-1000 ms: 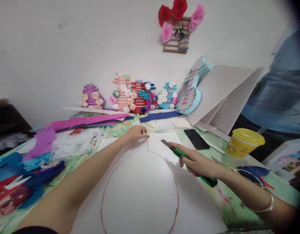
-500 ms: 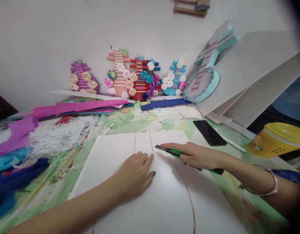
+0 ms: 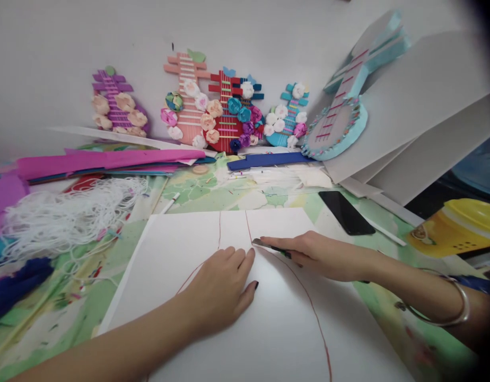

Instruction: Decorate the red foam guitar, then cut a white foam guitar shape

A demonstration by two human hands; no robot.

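Item: one large white flat board (image 3: 269,329), lying on a green floral-patterned tabletop (image 3: 193,185) and carrying a reddish-brown drawn outline (image 3: 313,307) with two neck lines running to its far edge.
Item: left hand (image 3: 219,289), resting palm down on the board, across the left shoulder of the outline; its fingers are lying close together, the thumb standing apart, and it is gripping nothing.
Item: right hand (image 3: 324,254), closing its grip on a black-and-green utility knife (image 3: 285,253), whose metal blade is pointing left, its tip meeting the outline at the base of the right neck line; a silver bangle (image 3: 463,310) is circling the wrist.
Item: black rectangular phone (image 3: 346,212), lying just beyond the board's far right corner.
Item: yellow lidded plastic tub (image 3: 460,228), standing to the right of the board.
Item: tangled heap of white string (image 3: 70,217), lying to the left of the board.
Item: long magenta strip (image 3: 110,162), lying beyond the board, to the left.
Item: flat dark-blue strip (image 3: 269,160), lying straight beyond the board.
Item: row of flower-trimmed lute-shaped crafts (image 3: 229,119), standing against the wall beyond the board
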